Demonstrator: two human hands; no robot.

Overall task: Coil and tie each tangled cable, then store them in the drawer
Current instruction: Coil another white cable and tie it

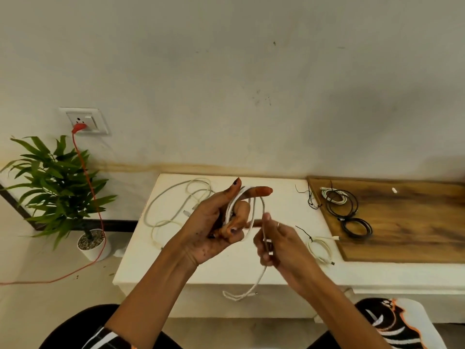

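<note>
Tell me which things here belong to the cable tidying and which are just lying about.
Job: white cable wound round left hand, right hand feeding it; loose cable; coiled cables; tied white coil.
Lying about: plant; orange cord; socket.

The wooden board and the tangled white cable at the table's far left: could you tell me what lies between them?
In the head view, both hands winding a white cable, then bare tabletop and thin black ties beside the wooden board.
</note>
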